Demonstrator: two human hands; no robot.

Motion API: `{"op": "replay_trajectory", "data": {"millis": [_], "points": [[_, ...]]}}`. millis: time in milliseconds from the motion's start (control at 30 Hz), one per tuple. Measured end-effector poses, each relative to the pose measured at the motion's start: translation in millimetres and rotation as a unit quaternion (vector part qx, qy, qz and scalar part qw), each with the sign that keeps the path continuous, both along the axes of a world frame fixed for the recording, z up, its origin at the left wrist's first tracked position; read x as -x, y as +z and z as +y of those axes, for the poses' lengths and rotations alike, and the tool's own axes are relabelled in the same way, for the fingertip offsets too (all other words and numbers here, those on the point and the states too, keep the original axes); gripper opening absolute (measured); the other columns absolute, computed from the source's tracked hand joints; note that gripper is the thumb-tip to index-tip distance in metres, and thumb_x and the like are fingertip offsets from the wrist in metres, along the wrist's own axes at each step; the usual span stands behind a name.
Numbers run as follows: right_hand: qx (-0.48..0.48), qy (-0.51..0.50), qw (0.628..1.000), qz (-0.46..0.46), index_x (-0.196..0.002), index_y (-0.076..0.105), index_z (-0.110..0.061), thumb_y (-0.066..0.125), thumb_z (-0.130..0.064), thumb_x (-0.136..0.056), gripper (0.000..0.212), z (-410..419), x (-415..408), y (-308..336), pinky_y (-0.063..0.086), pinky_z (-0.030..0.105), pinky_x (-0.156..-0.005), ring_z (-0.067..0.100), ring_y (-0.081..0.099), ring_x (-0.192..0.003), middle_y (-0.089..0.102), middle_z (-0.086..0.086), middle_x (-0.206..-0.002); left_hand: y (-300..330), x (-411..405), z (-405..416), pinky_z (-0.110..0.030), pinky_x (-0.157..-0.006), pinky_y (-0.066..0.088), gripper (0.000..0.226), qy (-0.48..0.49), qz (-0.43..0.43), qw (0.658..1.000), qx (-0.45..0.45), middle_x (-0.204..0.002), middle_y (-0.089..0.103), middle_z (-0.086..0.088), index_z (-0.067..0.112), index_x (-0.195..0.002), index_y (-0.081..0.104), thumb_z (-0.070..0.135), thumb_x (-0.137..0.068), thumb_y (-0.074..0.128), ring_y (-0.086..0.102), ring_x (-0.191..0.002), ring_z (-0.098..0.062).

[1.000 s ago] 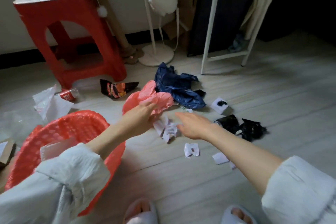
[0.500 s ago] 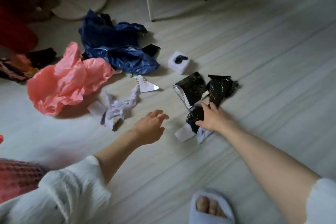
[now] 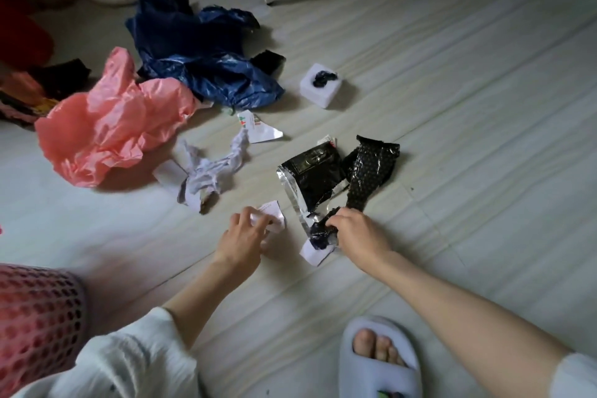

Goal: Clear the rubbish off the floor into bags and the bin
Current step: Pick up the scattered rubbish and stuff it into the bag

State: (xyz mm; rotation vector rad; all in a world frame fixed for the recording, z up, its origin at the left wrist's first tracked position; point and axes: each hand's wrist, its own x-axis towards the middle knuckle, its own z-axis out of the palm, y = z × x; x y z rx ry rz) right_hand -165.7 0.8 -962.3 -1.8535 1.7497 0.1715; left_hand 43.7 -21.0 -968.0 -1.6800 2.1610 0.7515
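Evidently light and limp, the black wrapper scrap (image 3: 319, 231) was pinched by the right hand (image 3: 358, 233); the left hand (image 3: 244, 237) fingers (image 3: 258, 220) curled onto a crumpled white paper (image 3: 273, 218), needing only gathering grips.

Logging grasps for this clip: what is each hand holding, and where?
Left hand pinches the white paper scrap at its near edge. Right hand grips the black wrapper by its crumpled near end.

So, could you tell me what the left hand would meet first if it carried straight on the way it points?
Probably the white paper scrap already under the left hand's fingers; beyond it, likely the black foil wrapper, though depth is unclear.
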Motion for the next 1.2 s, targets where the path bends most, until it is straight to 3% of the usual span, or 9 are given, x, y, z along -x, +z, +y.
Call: {"op": "replay_trajectory", "data": {"millis": [167,467,567,767,867,933,1000,1067,1200], "points": [[-0.038,-0.013,0.995,-0.094,-0.119,0.062,-0.015,0.043,0.001,-0.085,0.042,1,-10,4,0.042,0.029,-0.094,0.025,0.052,-0.115,0.056,0.005,-0.126,2,-2,-3,-0.034,-0.086,0.043,0.044,0.022,-0.005,0.999,0.041,-0.126,0.043,-0.005,0.023,-0.126,0.050,0.043,-0.087,0.056,0.043,-0.115,-0.025],[0.043,0.134,0.988,-0.064,-0.121,0.062,-0.012,0.050,0.000,-0.080,0.045,9,5,-2,0.047,0.044,-0.098,0.028,0.039,-0.131,0.040,0.012,-0.145,-10,14,-18,-0.041,-0.089,0.043,0.055,0.184,0.060,0.981,0.017,-0.117,0.045,-0.019,0.000,-0.118,0.040,0.012,-0.074,0.072,0.043,-0.107,-0.034],[0.063,0.190,0.979,-0.046,-0.111,0.067,-0.010,0.057,0.008,-0.071,0.045,15,7,-6,0.053,0.045,-0.089,0.034,0.049,-0.123,0.046,0.018,-0.139,-13,11,-18,-0.038,-0.085,0.041,0.039,0.222,0.044,0.974,0.005,-0.111,0.052,-0.021,-0.001,-0.110,0.050,0.014,-0.078,0.067,0.046,-0.104,-0.035],[0.203,0.052,0.971,-0.117,-0.097,0.071,-0.001,0.061,0.018,-0.058,0.044,-4,17,2,0.060,0.040,-0.061,0.034,0.067,-0.090,0.067,0.019,-0.109,-7,-8,-40,-0.032,-0.064,0.043,0.024,0.270,0.152,0.951,0.017,-0.084,0.061,-0.020,-0.004,-0.077,0.065,0.019,-0.085,0.060,0.058,-0.079,-0.034],[0.235,-0.003,0.965,-0.116,-0.095,0.071,0.005,0.050,0.016,-0.059,0.042,-16,26,2,0.059,0.047,-0.069,0.039,0.065,-0.089,0.065,0.025,-0.108,1,-3,-58,-0.042,-0.089,0.048,0.027,0.242,0.192,0.951,0.017,-0.113,0.055,-0.015,0.000,-0.084,0.068,0.027,-0.082,0.066,0.052,-0.103,-0.031],[0.212,-0.075,0.972,-0.069,-0.103,0.069,0.005,0.048,0.016,-0.068,0.043,-24,35,-4,0.053,0.048,-0.089,0.043,0.057,-0.109,0.054,0.027,-0.127,6,18,-68,-0.044,-0.109,0.032,0.036,0.162,0.173,0.972,0.011,-0.137,0.040,-0.010,0.002,-0.105,0.066,0.031,-0.084,0.064,0.036,-0.127,-0.030],[0.119,-0.110,0.987,-0.017,-0.124,0.059,-0.004,0.046,0.009,-0.083,0.045,-31,41,-9,0.027,0.039,-0.115,0.039,0.027,-0.137,0.023,0.021,-0.152,10,43,-74,-0.039,-0.115,0.021,0.037,0.073,0.116,0.990,0.022,-0.152,0.020,-0.008,0.006,-0.115,0.061,0.031,-0.088,0.060,0.017,-0.140,-0.028],[0.042,-0.100,0.994,-0.003,-0.133,0.051,-0.010,0.045,-0.002,-0.091,0.042,-37,44,-12,0.005,0.031,-0.119,0.033,0.003,-0.145,0.001,0.015,-0.157,7,62,-79,-0.044,-0.115,0.021,0.033,0.017,0.074,0.997,0.013,-0.156,0.011,-0.008,0.010,-0.118,0.059,0.026,-0.090,0.057,0.010,-0.143,-0.028],[0.002,-0.073,0.997,0.004,-0.132,0.052,-0.015,0.046,-0.013,-0.095,0.038,-43,46,-10,0.003,0.026,-0.116,0.028,0.005,-0.146,0.002,0.011,-0.158,-8,69,-72,-0.041,-0.099,0.034,0.032,0.002,-0.008,1.000,0.028,-0.130,0.042,-0.013,0.011,-0.120,0.054,0.016,-0.089,0.053,0.041,-0.119,-0.030]]}}
